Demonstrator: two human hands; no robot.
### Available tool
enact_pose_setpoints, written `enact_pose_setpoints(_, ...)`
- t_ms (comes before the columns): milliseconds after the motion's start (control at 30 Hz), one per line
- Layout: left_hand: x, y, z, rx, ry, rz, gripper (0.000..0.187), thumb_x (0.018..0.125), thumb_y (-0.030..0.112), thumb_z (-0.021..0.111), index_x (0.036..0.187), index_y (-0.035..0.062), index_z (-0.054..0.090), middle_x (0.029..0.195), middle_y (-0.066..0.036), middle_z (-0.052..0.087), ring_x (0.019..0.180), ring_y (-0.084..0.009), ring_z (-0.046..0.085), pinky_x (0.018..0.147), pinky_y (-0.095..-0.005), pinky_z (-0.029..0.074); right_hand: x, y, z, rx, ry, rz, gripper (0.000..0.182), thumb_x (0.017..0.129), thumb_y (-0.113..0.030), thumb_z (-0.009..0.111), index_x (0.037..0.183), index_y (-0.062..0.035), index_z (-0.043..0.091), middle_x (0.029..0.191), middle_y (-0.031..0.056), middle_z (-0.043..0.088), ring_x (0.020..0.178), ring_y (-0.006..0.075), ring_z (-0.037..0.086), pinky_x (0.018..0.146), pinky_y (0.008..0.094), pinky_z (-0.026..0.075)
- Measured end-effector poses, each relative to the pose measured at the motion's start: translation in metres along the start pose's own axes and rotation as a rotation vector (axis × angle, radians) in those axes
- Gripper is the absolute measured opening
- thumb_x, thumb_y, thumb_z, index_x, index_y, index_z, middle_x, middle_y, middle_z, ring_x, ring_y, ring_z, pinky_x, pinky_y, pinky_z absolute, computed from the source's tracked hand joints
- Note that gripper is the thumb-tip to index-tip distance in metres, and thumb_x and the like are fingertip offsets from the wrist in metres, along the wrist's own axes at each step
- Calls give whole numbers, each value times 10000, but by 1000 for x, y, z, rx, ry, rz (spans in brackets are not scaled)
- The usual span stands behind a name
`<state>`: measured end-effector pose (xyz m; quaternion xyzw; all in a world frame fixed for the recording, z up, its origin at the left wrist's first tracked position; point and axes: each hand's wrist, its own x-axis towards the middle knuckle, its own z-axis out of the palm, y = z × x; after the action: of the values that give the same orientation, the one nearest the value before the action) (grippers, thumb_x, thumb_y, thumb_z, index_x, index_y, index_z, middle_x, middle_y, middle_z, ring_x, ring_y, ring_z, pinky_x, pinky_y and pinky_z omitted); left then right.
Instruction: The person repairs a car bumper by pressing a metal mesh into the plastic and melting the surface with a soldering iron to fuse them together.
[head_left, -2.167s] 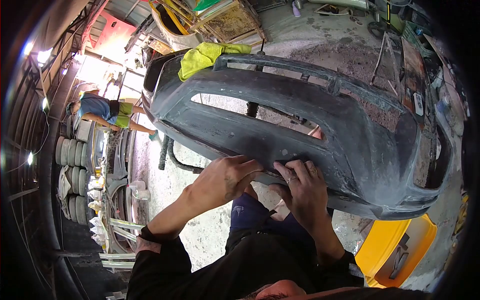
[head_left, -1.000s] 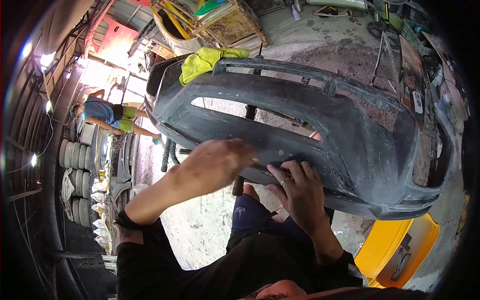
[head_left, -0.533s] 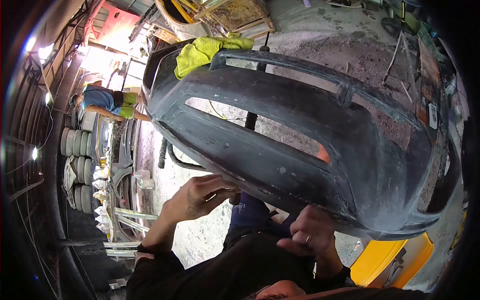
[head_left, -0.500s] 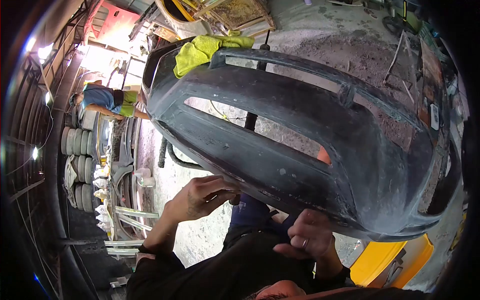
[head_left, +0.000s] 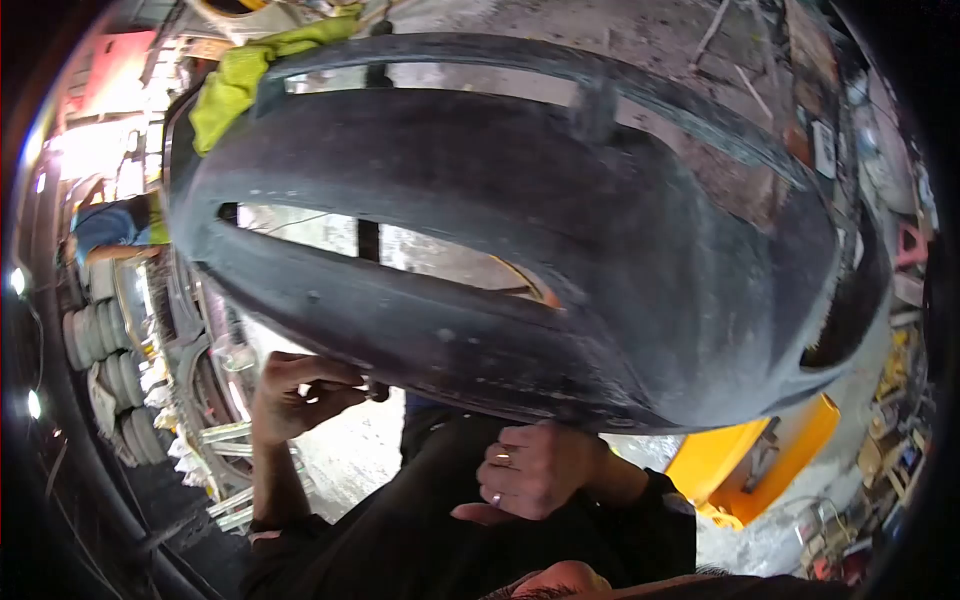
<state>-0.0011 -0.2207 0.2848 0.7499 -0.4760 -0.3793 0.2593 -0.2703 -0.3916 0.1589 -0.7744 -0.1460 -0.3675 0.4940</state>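
Two hands work at the lower edge of the bumper (head_left: pixel 520 210): left hand (head_left: pixel 295 390) pinches its underside lip, right hand (head_left: pixel 535 470) is curled beneath. Bumper appears bulky, light, flexible; best held along that edge. Yellow cloth (head_left: pixel 240 80) lies on its far end.

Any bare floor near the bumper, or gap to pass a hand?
Free: pale concrete floor between left hand and dark trousers; long slot through the dark grey plastic bumper. Crowded: stacked tyres left, yellow plastic panel and clutter right.
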Motion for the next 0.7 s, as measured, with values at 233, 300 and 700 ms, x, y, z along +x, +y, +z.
enact_pose_setpoints(233,11,-18,-5,-46,-26,139,276,764,-29,979,969,36,807,972,-112,842,885,-223,835,745,-340,672,4,-1,-4,-4,-8,-14,526,941,-322,871,590,-158,516,597,-33,456,519,110,493,506,278,363)
enact_pose_setpoints(300,10,-12,-9,-14,-42,104,253,796,-13,967,988,32,809,981,-101,845,893,-212,832,769,-346,658,6,0,-5,-31,-62,1,537,914,-317,886,573,-189,492,581,-37,455,502,125,501,506,285,350)
enact_pose_setpoints(700,-34,-20,3,-46,112,155,125,972,-39,807,1093,-24,778,993,-131,821,931,-236,838,735,-334,672,10,2,0,-122,-50,2,408,848,-246,897,645,-181,548,633,-27,582,529,151,600,514,303,443)
